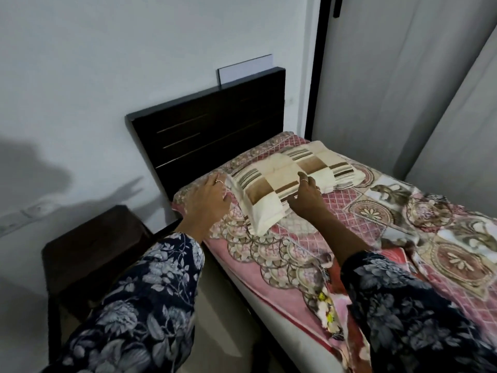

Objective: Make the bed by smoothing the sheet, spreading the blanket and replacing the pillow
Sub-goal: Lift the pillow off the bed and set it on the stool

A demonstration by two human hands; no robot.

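Left hand: the left hand (208,195) lies at the near-left corner of the cream, brown-checked striped pillow (291,175), fingers extended onto its edge; a pinch cannot be told.
Right hand: the right hand (306,193) rests on the pillow's near edge, fingers bent over it.
Pillow: flat at the bed's head, just before the dark wooden headboard (215,125).
Blanket: pink patterned floral blanket (376,211) spread under the pillow.
Beside bed: dark wooden side stand (91,254).
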